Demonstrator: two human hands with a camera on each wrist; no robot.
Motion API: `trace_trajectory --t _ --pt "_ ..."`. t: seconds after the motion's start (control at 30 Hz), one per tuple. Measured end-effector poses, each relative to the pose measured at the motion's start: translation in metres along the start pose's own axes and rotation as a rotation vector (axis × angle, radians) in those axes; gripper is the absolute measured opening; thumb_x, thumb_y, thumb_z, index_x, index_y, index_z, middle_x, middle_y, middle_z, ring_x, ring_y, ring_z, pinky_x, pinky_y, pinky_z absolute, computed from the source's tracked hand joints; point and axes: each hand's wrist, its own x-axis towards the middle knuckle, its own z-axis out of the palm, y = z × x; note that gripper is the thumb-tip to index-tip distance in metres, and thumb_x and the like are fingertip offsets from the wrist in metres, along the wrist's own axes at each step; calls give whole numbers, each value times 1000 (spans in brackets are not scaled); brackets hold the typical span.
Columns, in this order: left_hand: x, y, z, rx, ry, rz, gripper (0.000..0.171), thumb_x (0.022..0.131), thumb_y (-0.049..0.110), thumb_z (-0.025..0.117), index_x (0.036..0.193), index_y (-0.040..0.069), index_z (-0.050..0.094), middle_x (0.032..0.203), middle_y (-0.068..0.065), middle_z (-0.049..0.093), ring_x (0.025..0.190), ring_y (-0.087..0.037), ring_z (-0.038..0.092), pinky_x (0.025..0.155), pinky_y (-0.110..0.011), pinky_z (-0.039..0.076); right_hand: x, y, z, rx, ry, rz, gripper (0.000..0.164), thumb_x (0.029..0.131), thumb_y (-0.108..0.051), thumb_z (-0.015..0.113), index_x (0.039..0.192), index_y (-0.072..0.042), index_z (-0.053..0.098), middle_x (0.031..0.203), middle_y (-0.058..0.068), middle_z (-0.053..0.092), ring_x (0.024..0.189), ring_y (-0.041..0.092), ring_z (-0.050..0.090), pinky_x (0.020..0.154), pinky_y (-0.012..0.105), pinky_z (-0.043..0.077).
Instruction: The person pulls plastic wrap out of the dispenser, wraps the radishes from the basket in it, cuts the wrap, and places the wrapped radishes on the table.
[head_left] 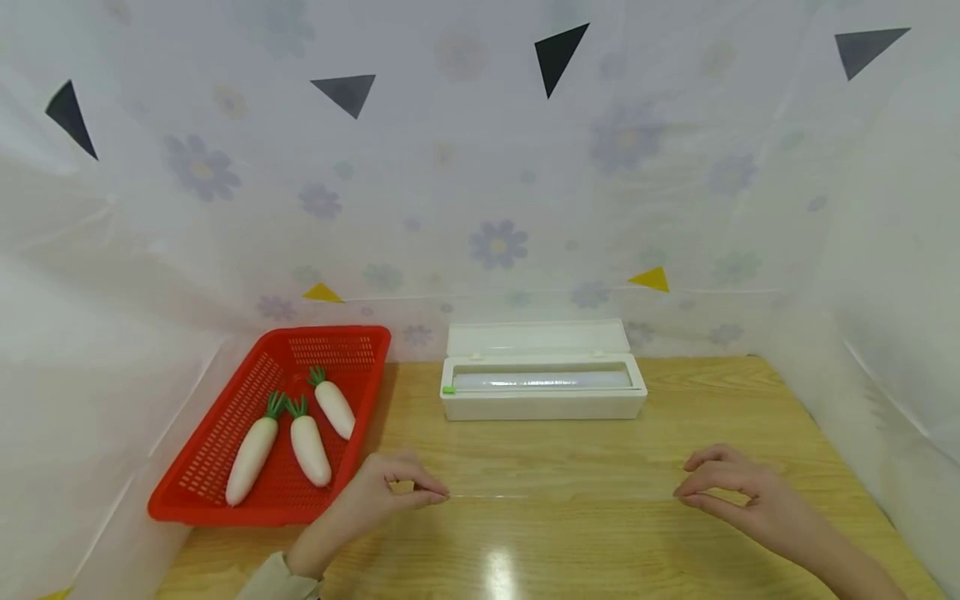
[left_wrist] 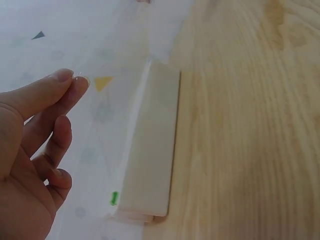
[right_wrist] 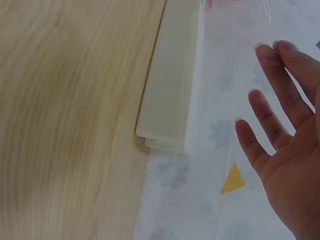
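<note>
A sheet of clear cling film (head_left: 498, 497) spans the space between the two hands; only its near edge shows faintly. My left hand (head_left: 378, 492) pinches one corner between thumb and index finger, seen close in the left wrist view. On the other side, my right hand (head_left: 738, 493) pinches the opposite corner with thumb and index finger, its other fingers spread in the right wrist view. Behind the film stands a white cling film box (head_left: 543, 407) with its lid (head_left: 538, 338) raised. Inside lies the film roll (head_left: 540, 381). Whether the held film still joins the roll, I cannot tell.
Left of the hands, a red plastic basket (head_left: 171, 502) holds three white radishes (head_left: 252, 460) with green tops. A small green slider (head_left: 448, 390) sits at the box's left end. The wooden table (head_left: 585, 554) meets a flower-patterned sheet (head_left: 420, 250) at the back and sides.
</note>
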Motion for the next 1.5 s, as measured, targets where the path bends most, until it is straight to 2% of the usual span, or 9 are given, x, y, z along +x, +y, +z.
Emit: trace_trajectory --t 0.13,0.27,0.4,0.57,0.77,1.0,1.13,1.33,1.5 --pt "-8 -15 13 -3 -23 53 8 90 9 81 97 6 83 83 -2 74 76 -5 58 64 -26 50 -11 12 14 43 -34 -103 59 69 14 84 110 -27 75 104 -11 75 117 3 55 94 12 44" --pt "-15 -31 25 89 -37 143 8 87 5 82 95 7 83 84 1 75 78 -5 61 67 -26 52 -20 26 30 45 -51 -217 40 80 1 84 110 -24 75 107 -8 74 116 8 55 98 13 42" --pt "-19 -47 35 220 -44 255 15 82 0 84 93 10 83 88 4 78 80 -7 64 73 -21 49 -27 36 42 2 -63 -250 14 93 -17 77 106 -23 77 106 -6 74 108 10 57 97 13 43" --pt "-25 -59 44 342 -77 309 17 82 3 84 94 14 82 95 7 79 88 -6 67 82 -22 48 -34 45 50 -24 -97 -243 11 97 -21 72 106 -23 78 107 -7 73 102 8 61 90 12 46" --pt "-28 -64 51 495 -109 287 12 84 11 85 92 19 82 98 10 76 93 -6 67 85 -25 51 -40 50 58 -87 -118 -292 25 87 -8 82 109 -20 79 108 -5 71 99 11 60 92 12 43" --pt "-30 -67 55 573 -109 296 13 81 12 88 89 21 83 88 11 69 86 -3 62 79 -16 47 -47 41 57 -175 -273 -93 30 93 -13 78 118 -30 76 118 -12 68 106 8 59 87 18 49" --pt "-30 -69 55 594 -132 280 14 83 12 87 92 22 84 88 12 67 85 0 61 77 -11 43 -49 39 58 -184 -306 -54 26 96 -17 76 119 -30 77 119 -12 66 105 9 60 80 28 55" --pt "-31 -71 56 623 -162 260 14 87 14 84 97 23 82 88 14 69 84 3 62 76 -12 44 -53 40 61 -222 -263 -108 30 93 -15 79 119 -28 76 115 -17 67 102 5 59 82 21 51" --pt "-31 -67 56 603 -165 172 14 92 14 79 105 20 80 91 13 70 84 3 60 75 -15 48 -51 37 63 -297 -201 -157 39 87 -13 84 121 -29 75 110 -24 68 99 1 58 86 16 44"
